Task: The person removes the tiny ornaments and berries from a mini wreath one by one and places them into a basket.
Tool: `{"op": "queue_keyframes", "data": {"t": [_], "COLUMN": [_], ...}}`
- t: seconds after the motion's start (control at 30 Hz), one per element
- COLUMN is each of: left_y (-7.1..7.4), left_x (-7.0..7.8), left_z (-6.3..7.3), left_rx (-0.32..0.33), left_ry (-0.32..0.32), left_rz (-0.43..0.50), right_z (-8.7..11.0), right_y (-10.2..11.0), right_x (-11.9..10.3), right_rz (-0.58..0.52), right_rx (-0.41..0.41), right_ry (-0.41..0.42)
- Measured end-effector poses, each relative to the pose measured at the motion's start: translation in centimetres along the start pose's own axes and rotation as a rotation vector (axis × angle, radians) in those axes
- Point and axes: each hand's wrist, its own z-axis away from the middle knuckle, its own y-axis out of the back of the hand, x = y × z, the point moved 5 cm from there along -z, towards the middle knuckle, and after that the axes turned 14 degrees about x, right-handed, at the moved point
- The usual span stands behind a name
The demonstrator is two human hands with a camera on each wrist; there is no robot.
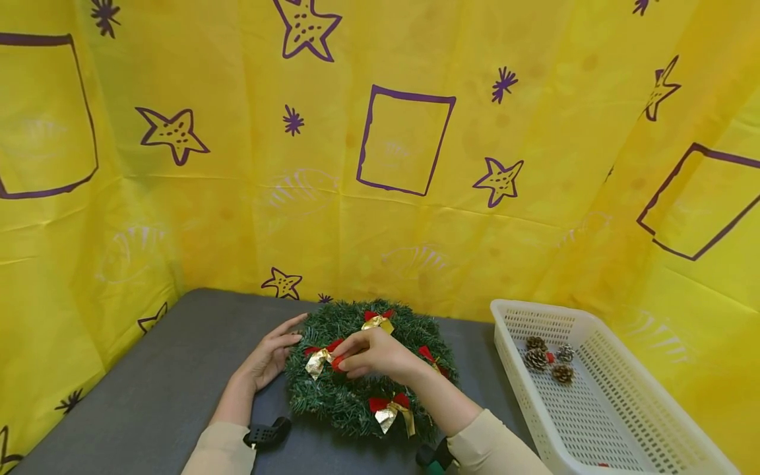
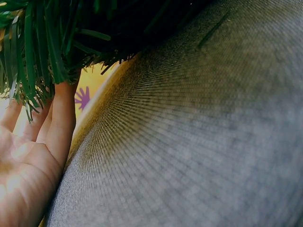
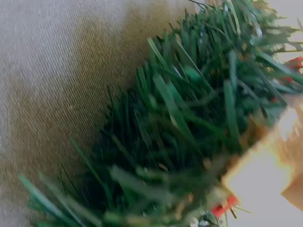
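Note:
A green artificial wreath [image 1: 332,402] lies on the table, trimmed with several red and gold bows. My right hand [image 1: 382,356] reaches over it, thumb and fingertips pinching the red part of the left bow [image 1: 317,363]. Against the wreath's left edge rests my left hand [image 1: 273,353], its fingers fairly straight. In the left wrist view, the left hand's fingers [image 2: 64,123] go up behind the green needles [image 2: 42,52]. Part of the right hand [image 3: 265,175] shows blurred and overexposed in the right wrist view, beside the needles; its fingertips are hidden there.
A white plastic basket [image 1: 522,402] stands to the right, holding several pine cones [image 1: 537,359] and small red bits. The dark grey table [image 1: 172,389] extends left of the wreath. A yellow patterned cloth [image 1: 410,244] hangs behind and at both sides.

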Motion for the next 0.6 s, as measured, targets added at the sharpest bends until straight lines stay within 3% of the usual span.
{"op": "queue_keyframes", "data": {"t": [0.6], "left_y": [0.0], "left_x": [-0.2], "left_z": [0.1], "left_rx": [0.003], "left_ry": [-0.007], "left_rz": [-0.018], "right_z": [0.0], "right_y": [3.3], "right_x": [-0.2], "right_rz": [0.042], "right_rx": [0.051], "right_ry": [0.066]}}
